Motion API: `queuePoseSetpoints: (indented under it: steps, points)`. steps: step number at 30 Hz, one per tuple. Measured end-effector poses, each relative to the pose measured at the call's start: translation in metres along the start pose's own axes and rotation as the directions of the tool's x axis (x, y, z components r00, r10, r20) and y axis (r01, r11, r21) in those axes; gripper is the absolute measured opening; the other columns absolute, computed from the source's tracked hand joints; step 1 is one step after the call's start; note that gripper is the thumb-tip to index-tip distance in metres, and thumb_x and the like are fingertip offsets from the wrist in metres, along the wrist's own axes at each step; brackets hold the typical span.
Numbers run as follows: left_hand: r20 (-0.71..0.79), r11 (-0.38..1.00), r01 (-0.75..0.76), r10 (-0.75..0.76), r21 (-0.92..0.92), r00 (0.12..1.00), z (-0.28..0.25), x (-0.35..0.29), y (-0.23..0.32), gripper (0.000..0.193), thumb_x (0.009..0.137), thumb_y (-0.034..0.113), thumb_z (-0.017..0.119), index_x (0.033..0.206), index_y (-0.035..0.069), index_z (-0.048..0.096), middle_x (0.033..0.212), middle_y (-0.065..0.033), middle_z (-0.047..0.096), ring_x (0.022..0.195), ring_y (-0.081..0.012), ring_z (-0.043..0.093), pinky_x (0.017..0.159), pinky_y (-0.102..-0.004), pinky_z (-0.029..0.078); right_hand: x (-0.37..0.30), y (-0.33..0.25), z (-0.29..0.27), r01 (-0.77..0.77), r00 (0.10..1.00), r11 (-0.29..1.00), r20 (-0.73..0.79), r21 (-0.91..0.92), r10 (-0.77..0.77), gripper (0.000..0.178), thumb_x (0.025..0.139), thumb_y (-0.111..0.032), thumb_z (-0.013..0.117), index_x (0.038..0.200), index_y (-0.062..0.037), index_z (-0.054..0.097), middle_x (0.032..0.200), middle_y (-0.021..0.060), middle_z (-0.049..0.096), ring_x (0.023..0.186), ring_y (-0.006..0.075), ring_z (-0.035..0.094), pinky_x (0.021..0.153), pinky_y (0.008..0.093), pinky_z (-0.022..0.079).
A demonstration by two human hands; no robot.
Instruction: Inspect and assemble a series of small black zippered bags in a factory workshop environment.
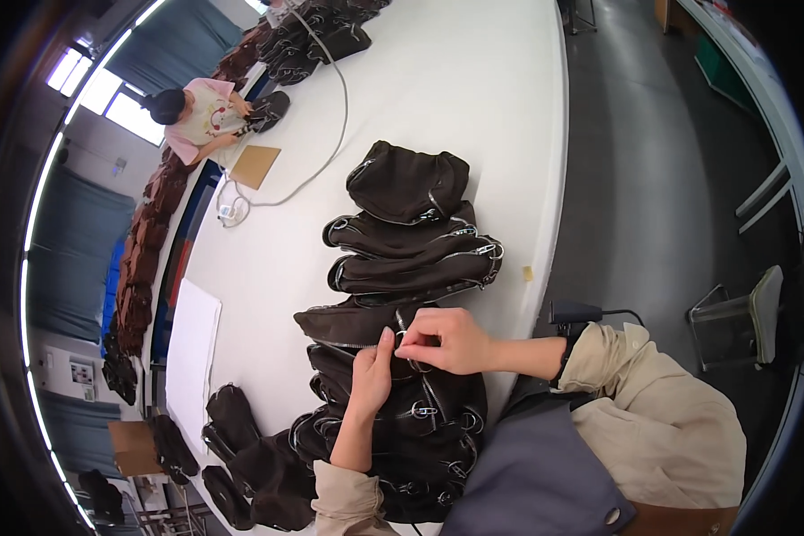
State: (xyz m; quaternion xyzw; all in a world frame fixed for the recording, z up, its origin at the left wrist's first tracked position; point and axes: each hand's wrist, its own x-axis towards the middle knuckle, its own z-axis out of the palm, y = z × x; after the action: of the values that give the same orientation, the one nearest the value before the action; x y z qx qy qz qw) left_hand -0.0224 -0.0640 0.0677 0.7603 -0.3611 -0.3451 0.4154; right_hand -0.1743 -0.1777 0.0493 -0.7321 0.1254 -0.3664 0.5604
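Observation:
Dark brown-black bags with silvery zippers and metal rings lie in a row in front of me. Both my hands are at one bag [348,323] in the middle of the row. With its thumb pointing up, my left hand [372,373] closes on this bag's near edge beside the zipper. My right hand [447,341] pinches a small metal ring [401,337] at the bag's zipper, its fingertips almost touching the left thumb. The curled fingers partly hide the ring. Directly beyond are more zipped bags [408,181], and others [424,438] lie close to my body.
The long white table [456,98] bears a grey cable [344,107], a brown board [255,167] and white sheets [193,339]. Across it a person [207,121] handles a dark bag. More bags [232,420] lie left of me. A chair [750,313] stands on the right.

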Motion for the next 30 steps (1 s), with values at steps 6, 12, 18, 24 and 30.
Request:
queuePoseSetpoints:
  steps: [6,12,18,24,30]
  points:
    - [0.107,0.98,0.051,-0.073,0.192,0.992,-0.003,-0.011,-0.001,0.061,0.1,0.045,0.048,0.058,0.001,0.056,0.052,0.0061,0.042,0.055,-0.0049,0.036,0.049,-0.0268,0.03,0.0,-0.005,-0.035,-0.221,0.959,0.969,-0.155,0.107,0.236,0.013,0.089,-0.016,0.07,0.083,-0.0062,0.064,0.072,-0.0037,0.058,0.062,0.0026,0.05,0.055,0.0201,0.04]
    - [0.045,0.97,-0.023,0.035,-0.24,0.998,0.02,-0.01,0.004,0.057,0.1,0.042,0.051,0.054,0.01,0.051,0.055,0.0097,0.04,0.055,-0.0012,0.032,0.048,-0.0234,0.023,-0.03,-0.009,-0.017,-0.032,0.976,0.975,0.202,-0.221,0.078,0.038,0.08,-0.02,0.077,0.11,-0.008,0.057,0.099,0.0044,0.056,0.082,0.014,0.06,0.062,0.0258,0.053]
    - [0.115,0.982,0.001,0.021,-0.189,0.993,0.004,-0.013,-0.008,0.059,0.099,0.046,0.052,0.053,0.008,0.053,0.056,0.0087,0.043,0.055,-0.0023,0.034,0.047,-0.0237,0.025,-0.058,-0.018,0.014,0.026,0.998,0.952,0.06,-0.304,-0.008,0.037,0.075,-0.011,0.078,0.106,-0.007,0.058,0.094,0.0048,0.055,0.077,0.0148,0.061,0.062,0.0263,0.053]
    - [0.092,0.972,-0.051,0.074,-0.23,0.993,0.006,-0.013,-0.023,0.059,0.098,0.047,0.051,0.06,0.004,0.061,0.058,0.0061,0.048,0.059,-0.0042,0.041,0.054,-0.0241,0.034,-0.048,-0.026,0.013,0.305,0.952,0.77,0.207,-0.561,-0.226,0.039,0.075,-0.012,0.077,0.112,-0.016,0.065,0.096,0.0022,0.056,0.079,0.0173,0.062,0.062,0.0293,0.052]
    - [0.045,0.997,-0.075,0.073,0.032,0.996,0.005,-0.017,-0.026,0.073,0.097,0.056,0.044,0.063,-0.006,0.059,0.054,-0.0149,0.055,0.056,-0.0168,0.052,0.058,-0.0377,0.042,-0.038,-0.024,0.015,0.256,0.966,0.866,0.085,-0.429,-0.244,0.01,0.079,-0.015,0.076,0.086,-0.0096,0.071,0.082,0.0023,0.064,0.07,0.0173,0.063,0.062,0.0291,0.05]
